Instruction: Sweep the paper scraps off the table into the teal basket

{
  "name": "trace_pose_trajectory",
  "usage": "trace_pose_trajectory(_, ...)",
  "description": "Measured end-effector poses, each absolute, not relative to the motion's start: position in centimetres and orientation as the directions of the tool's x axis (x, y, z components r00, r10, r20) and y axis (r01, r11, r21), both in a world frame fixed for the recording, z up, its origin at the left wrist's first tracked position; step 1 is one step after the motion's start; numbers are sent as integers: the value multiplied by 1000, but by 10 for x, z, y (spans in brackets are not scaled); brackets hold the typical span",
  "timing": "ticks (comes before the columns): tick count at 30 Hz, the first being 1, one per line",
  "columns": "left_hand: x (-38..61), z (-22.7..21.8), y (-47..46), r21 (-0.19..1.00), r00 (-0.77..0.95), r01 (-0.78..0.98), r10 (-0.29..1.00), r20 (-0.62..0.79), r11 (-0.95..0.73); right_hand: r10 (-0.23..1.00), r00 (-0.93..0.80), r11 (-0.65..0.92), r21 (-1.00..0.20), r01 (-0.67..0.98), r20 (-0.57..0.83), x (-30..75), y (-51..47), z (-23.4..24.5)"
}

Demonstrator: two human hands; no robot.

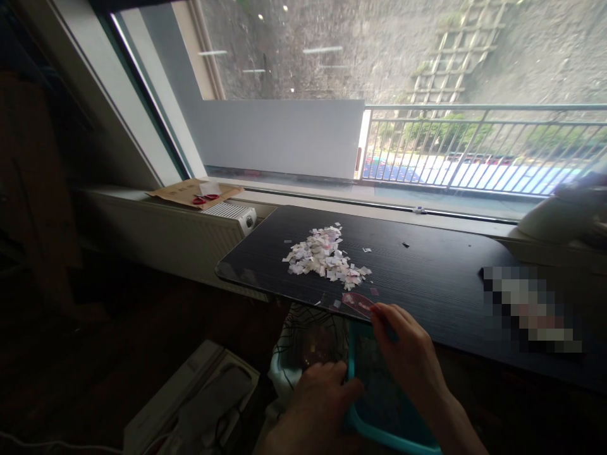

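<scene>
L hand point(317, 401), nearest the camera, is clamped on the left rim of a teal tray point(384, 411), thumb over the rim and fingers curled under; the tray sits below the table's near edge, tilted, w/ its far end up by that edge. R hand point(408, 354) lies over the tray's far part, fingertips pinched together on a small pink piece point(358, 304), flat and rounded, which rests right at the near edge of the black table point(441, 278); can't tell what the piece is. Just left of the tray, under the near edge, is a wire basket point(303, 341) w/ a pale liner. On the floor further left lies a white box-like thing point(190, 398) w/ cables, too dim to make out. On the table, a bit back from the near edge and towards its left end, is 1 loose heap of paper scraps point(325, 256), white w/ some pink, plus a few strays around it and near the pink piece. Beyond the left end: a white radiator point(227, 212) carrying a sheet of cardboard point(183, 191) w/ red-handled scissors point(205, 200) on top. By the far right corner stands a blurry white object point(554, 215). Behind everything are the window point(332, 57) and a balcony railing point(484, 148).
</scene>
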State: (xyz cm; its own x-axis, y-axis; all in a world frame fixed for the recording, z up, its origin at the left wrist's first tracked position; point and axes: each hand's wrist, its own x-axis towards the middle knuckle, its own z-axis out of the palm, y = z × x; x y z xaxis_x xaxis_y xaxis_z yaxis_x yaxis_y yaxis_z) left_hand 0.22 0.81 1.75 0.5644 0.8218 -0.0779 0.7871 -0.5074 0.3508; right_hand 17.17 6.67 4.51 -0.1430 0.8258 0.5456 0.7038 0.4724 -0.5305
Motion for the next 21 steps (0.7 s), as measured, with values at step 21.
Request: trace_pose_trajectory(21,3,17,7,348,559,794,824,-94,-499,844,-182,471,-536,701,504,175,71,49)
